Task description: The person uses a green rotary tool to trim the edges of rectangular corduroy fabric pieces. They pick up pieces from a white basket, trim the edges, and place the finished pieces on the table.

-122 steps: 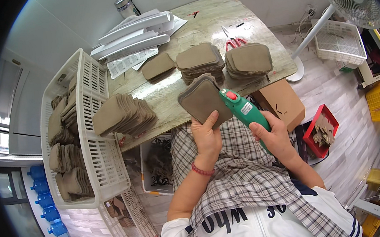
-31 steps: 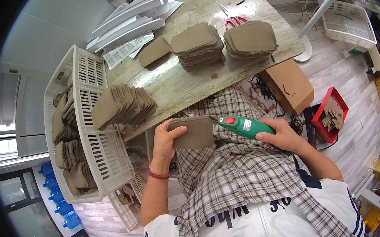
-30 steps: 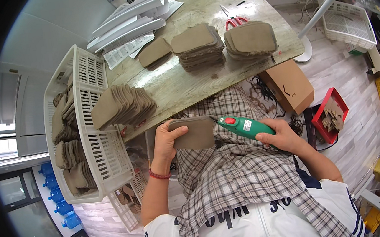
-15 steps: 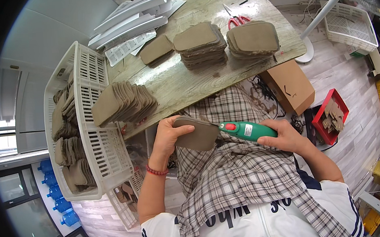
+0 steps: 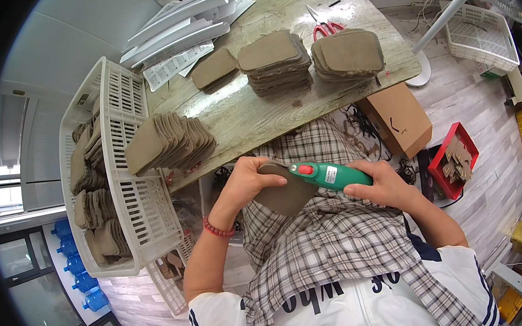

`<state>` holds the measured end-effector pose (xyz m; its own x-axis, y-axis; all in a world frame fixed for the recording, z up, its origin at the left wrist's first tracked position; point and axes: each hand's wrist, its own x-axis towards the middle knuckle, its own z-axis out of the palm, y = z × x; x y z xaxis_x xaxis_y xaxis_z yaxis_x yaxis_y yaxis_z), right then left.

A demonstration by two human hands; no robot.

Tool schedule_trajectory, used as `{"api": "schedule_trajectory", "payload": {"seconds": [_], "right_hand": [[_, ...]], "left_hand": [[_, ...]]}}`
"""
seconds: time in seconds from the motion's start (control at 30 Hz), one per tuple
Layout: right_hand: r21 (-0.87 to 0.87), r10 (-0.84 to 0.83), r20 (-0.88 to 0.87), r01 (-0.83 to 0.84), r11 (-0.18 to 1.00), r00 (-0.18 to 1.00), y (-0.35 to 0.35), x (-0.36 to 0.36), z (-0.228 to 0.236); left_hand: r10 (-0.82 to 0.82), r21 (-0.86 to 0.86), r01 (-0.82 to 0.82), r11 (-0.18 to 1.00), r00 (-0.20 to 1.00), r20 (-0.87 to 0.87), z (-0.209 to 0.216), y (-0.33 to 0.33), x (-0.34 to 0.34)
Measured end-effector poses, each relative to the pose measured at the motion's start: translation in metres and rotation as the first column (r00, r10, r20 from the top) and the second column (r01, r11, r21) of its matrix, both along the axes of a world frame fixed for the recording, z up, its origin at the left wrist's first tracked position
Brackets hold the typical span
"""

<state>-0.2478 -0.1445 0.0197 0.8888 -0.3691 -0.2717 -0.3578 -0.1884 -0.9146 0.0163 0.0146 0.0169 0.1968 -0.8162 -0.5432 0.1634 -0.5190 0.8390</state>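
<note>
My left hand (image 5: pixel 250 183) pinches a flat brown fabric-like piece (image 5: pixel 290 191) with rounded corners, the thumb lying across its upper face. The fingers beneath are mostly hidden. In my right hand (image 5: pixel 381 184) is a green handheld power tool (image 5: pixel 344 177) with a red button, its grip wrapped by the fingers. The tool's narrow front end meets the upper edge of the brown piece; its very tip is hard to make out. Both are held above my lap, over a checked apron (image 5: pixel 307 246).
On the wooden table (image 5: pixel 238 124) stand stacks of similar brown pieces (image 5: pixel 272 55), red-handled scissors (image 5: pixel 325 28) and papers (image 5: pixel 179 29). A white crate (image 5: pixel 141 193) of brown pieces stands left. Rightward are a cardboard box (image 5: pixel 398 118) and a red tray (image 5: pixel 459 134) of scraps.
The brown piece has turned and shifted slightly right in my left hand. The green tool has moved a little left and up, and its front end now overlaps the piece's upper edge.
</note>
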Motion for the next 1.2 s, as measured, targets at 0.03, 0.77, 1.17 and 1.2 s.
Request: {"api": "schedule_trajectory", "payload": {"seconds": [0.03, 0.77, 1.17, 1.2], "right_hand": [[0.001, 0.010, 0.012, -0.010, 1.000, 1.000, -0.001, 0.002, 0.000], [0.190, -0.340, 0.054, 0.325, 0.926, 0.939, -0.015, -0.008, -0.045], [0.095, -0.364, 0.063, 0.358, 0.929, 0.929, -0.008, -0.009, -0.030], [0.103, -0.373, 0.069, 0.366, 0.925, 0.925, -0.009, -0.010, -0.031]], "left_hand": [[-0.023, 0.011, 0.023, 1.000, 1.000, 0.005, 0.000, -0.002, 0.000], [0.437, -0.433, -0.067, 0.899, 0.060, 0.897, -0.070, -0.057, 0.055], [0.078, -0.186, 0.102, 0.977, 0.643, 0.762, -0.013, -0.181, 0.128], [0.093, -0.180, 0.114, 0.977, 0.530, 0.843, -0.008, -0.180, 0.125]]}}
